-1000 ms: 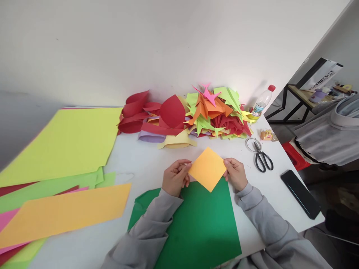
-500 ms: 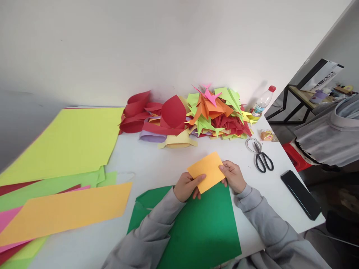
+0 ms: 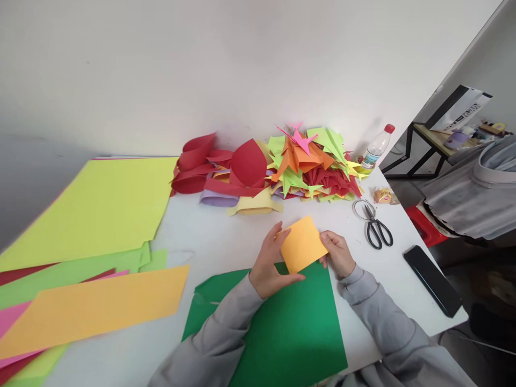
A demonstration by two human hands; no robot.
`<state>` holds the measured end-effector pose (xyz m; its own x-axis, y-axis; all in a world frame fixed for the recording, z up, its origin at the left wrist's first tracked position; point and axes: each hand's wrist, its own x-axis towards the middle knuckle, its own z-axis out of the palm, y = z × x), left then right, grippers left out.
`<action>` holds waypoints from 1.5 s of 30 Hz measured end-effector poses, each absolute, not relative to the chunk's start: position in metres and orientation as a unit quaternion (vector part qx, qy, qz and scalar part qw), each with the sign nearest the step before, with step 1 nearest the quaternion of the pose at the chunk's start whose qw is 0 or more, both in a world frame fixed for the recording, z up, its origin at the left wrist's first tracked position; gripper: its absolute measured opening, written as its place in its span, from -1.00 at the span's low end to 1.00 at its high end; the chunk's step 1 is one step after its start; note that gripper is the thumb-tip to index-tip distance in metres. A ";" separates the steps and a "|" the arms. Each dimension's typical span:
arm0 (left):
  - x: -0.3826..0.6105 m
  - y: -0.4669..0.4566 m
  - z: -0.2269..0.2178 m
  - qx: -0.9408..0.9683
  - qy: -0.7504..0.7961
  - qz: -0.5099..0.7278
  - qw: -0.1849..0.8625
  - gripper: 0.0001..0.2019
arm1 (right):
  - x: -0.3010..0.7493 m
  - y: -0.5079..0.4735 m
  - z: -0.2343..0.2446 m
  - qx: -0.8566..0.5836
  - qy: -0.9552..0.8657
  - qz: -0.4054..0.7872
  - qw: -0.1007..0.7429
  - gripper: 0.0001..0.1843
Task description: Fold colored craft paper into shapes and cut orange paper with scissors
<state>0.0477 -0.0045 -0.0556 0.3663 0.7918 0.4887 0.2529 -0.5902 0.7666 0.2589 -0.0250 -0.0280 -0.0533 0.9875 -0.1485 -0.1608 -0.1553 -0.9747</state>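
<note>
An orange piece of paper, roughly square, is held up over the far edge of a green sheet of paper. My right hand pinches its right edge between thumb and fingers. Around the left side of the orange piece, my left hand is spread, thumb below and fingers above; its fingertips are close to the paper's edge, and I cannot tell whether they touch it. The green sheet lies flat on the table under my forearms.
Scissors and a black phone lie to the right. Folded paper shapes are heaped against the wall, beside a bottle. Large yellow sheets and a long orange strip lie on the left.
My left hand has let go of the orange paper's left side and opened around it. The paper has shifted slightly right, still in my right hand.
</note>
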 end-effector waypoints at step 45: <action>0.051 -0.006 -0.031 0.406 0.287 0.467 0.731 -0.36 | 0.260 -0.033 -0.023 -0.526 -0.516 0.388 0.555 -0.72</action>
